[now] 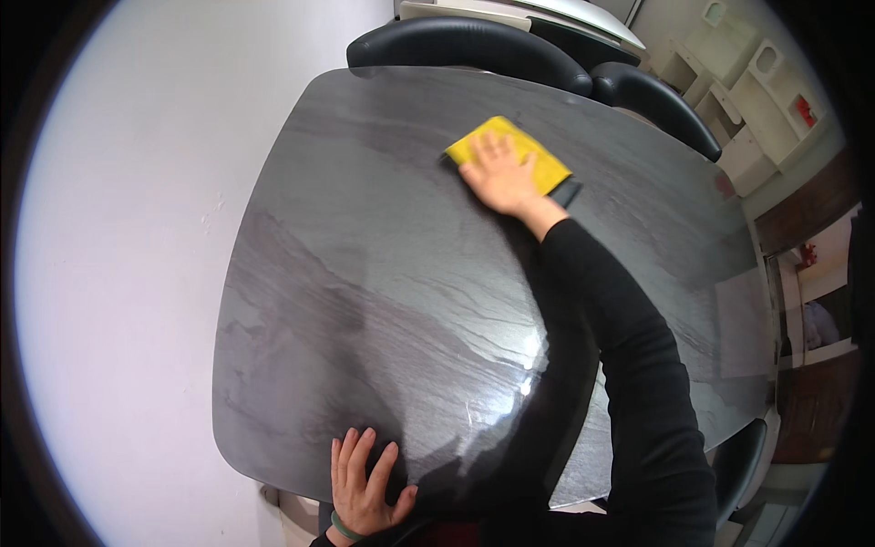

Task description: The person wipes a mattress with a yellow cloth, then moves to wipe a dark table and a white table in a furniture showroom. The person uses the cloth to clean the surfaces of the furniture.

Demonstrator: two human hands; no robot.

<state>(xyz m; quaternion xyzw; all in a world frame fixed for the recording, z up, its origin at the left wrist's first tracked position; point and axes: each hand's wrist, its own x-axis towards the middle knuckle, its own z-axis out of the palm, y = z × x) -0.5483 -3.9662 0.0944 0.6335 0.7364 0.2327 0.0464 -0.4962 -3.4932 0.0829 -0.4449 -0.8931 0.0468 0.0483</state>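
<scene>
A yellow cloth (544,170) lies folded on the grey marbled table (365,246), toward its far side. My right hand (501,175) rests flat on top of it, fingers stretched out, pressing it to the tabletop. The right arm in its black sleeve reaches across the table from the lower right. At the near edge my left hand (367,483) lies on the tabletop with fingers spread and nothing in it. A green band circles the left wrist. The cloth's underside is hidden.
Black padded chairs (469,47) stand along the table's far edge, and another dark chair (740,465) is at the near right. A white wall (137,273) runs close by the left side. Pale shelves (729,100) stand at the far right.
</scene>
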